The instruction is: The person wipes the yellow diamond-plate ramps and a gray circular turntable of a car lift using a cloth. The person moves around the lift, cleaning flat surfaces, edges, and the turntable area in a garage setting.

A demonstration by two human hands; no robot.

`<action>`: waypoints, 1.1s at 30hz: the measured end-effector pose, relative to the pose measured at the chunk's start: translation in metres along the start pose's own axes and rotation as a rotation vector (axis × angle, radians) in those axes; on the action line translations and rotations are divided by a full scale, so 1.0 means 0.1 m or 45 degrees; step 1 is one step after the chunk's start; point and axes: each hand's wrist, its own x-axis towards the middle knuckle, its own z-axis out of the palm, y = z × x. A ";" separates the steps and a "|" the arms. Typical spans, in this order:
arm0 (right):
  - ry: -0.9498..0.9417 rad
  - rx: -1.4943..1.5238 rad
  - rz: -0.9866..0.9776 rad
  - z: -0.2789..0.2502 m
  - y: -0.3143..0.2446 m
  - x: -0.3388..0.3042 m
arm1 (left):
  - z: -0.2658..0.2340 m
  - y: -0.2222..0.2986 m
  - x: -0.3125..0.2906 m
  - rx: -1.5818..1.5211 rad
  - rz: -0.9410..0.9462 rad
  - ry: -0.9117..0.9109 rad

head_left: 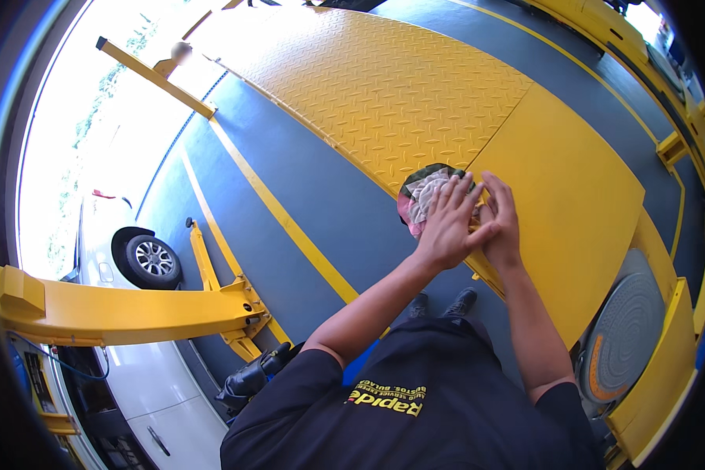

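Both my hands are in front of me, over the near edge of a yellow lift platform (572, 204). My left hand (448, 225) has its fingers stretched out and slightly apart, palm down. Beneath and beyond those fingers lies a crumpled cloth rag (424, 194) in grey, pink and dark green; the left hand covers part of it. Close against the left thumb is my right hand (500, 223), its fingers extended and the back of it facing right. Whether the right palm touches the rag is hidden. Neither hand is wrapped round anything that I can see.
A tread-patterned yellow ramp (384, 78) stretches away ahead. On the right sits a round grey turntable plate (625, 337). To the left are a yellow lift post (125, 313), a low lift arm (204, 254) and a white vehicle (172, 399). Yellow lines mark the blue floor (290, 168).
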 end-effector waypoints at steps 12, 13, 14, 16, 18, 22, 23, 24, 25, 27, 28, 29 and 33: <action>-0.206 -0.249 -0.033 -0.08 -0.78 -0.34 | -0.08 -0.65 0.16 0.190 0.233 0.032; -0.227 -0.264 -0.062 0.00 -0.77 -0.30 | -0.13 -0.79 0.18 0.184 0.300 0.014; -0.247 -0.275 -0.073 0.08 -0.79 -0.24 | -0.21 -0.96 0.22 0.178 0.367 -0.004; -0.248 -0.281 -0.003 0.25 -0.83 -0.15 | -0.41 -1.38 0.31 0.182 0.486 0.012; -0.227 -0.291 0.059 0.47 -0.84 -0.05 | -0.65 -1.85 0.46 0.198 0.563 0.047; -0.086 -0.241 0.153 1.07 -0.84 0.17 | -1.09 -2.73 0.83 0.229 0.666 0.087; -0.046 -0.202 0.177 1.24 -0.84 0.20 | -1.21 -3.01 0.93 0.247 0.655 0.109; -0.061 -0.211 0.195 1.40 -0.86 0.23 | -1.32 -3.28 1.02 0.268 0.665 0.172; -0.067 -0.211 0.208 1.55 -0.87 0.25 | -1.43 -3.53 1.14 0.250 0.647 0.208; -0.099 -0.216 0.231 1.79 -0.94 0.29 | -1.66 -4.07 1.35 0.271 0.619 0.224; -0.123 -0.222 0.242 1.87 -0.98 0.31 | -1.81 -4.30 1.46 0.289 0.593 0.205; -0.160 -0.228 0.252 1.94 -1.02 0.32 | -1.95 -4.59 1.56 0.364 0.575 0.197; -0.110 -0.221 0.256 2.03 -1.08 0.28 | -2.54 -5.74 2.00 0.630 0.234 0.122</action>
